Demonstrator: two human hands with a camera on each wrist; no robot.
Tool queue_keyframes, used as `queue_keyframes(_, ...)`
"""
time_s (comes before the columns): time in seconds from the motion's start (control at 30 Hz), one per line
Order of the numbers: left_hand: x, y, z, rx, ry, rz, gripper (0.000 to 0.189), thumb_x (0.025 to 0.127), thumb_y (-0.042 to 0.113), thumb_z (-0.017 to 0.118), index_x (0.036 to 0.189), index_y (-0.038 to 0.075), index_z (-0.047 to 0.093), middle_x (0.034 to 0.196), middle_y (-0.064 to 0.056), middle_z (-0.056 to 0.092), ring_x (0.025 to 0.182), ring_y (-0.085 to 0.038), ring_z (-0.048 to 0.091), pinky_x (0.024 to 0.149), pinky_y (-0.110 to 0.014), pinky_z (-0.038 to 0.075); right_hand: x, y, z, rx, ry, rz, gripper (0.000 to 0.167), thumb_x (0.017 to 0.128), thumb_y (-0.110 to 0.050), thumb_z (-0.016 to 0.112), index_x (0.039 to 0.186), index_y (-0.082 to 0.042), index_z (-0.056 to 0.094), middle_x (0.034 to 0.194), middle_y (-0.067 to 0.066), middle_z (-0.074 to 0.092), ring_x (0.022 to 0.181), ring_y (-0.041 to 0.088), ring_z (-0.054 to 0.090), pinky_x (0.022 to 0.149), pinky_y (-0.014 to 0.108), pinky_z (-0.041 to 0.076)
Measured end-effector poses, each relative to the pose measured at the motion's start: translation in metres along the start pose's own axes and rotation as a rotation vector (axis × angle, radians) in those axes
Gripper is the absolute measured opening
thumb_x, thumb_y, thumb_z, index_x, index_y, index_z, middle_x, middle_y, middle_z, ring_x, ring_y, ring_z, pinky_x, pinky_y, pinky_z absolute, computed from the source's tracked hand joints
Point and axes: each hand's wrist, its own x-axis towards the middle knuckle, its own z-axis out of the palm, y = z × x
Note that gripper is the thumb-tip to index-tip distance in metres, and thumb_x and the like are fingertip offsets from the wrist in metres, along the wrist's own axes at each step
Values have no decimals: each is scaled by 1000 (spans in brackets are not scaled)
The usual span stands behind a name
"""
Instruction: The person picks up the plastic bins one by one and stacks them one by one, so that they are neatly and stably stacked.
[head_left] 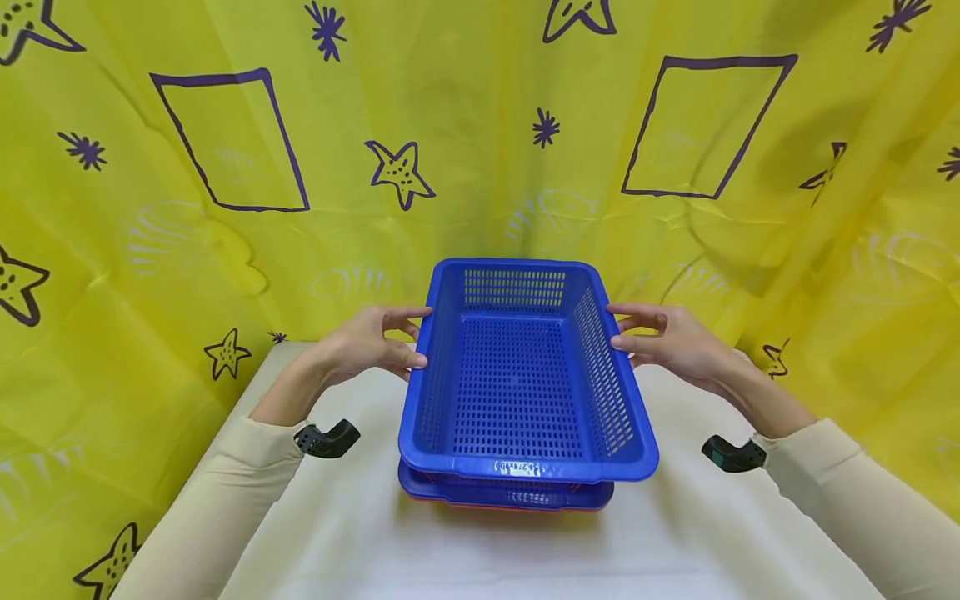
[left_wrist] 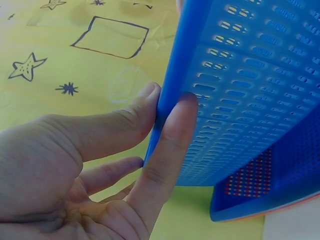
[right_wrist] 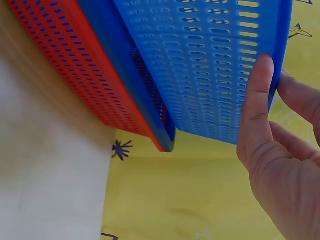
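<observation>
A blue perforated plastic basket is held by its two long sides, tilted so its inside faces the head view. My left hand pinches the left rim, thumb on one face and fingers on the other. On the opposite rim, my right hand grips in much the same way. Beneath lies a second blue basket, its front rim showing. A red basket nests around that one from outside, plain in the right wrist view. The right wrist view shows a gap between the held basket and this pair.
The stack is over a white tabletop. Behind and at the sides hangs a yellow curtain with purple stars and outlined shapes. Dark wrist devices sit at both sleeves.
</observation>
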Motion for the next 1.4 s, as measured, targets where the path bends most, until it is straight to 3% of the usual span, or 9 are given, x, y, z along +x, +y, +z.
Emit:
queue_keyframes(0.27,2,-16,-1,-2,13,-5,81,87,-4,78,158,7,39,122,-24,51,83,-31,74,81,-46,63,1,10,12,32,4,-19,65,96,-15,74,153,0,45,127,26,56,89,21,73,81,36,63)
queue_keyframes(0.7,6,-41,2,-57,-1,-41,81,88,-6,77,158,6,38,121,-22,52,82,-28,73,81,-45,63,9,31,24,98,-19,23,67,95,-10,75,153,0,44,124,26,55,85,24,73,79,39,64)
queue_keyframes(1.4,11,-67,7,-55,23,-58,79,86,-8,77,156,4,41,118,-23,54,80,-28,73,79,-45,64,15,49,36,40,-17,67,66,96,-12,74,154,0,43,126,30,54,86,28,73,85,51,61)
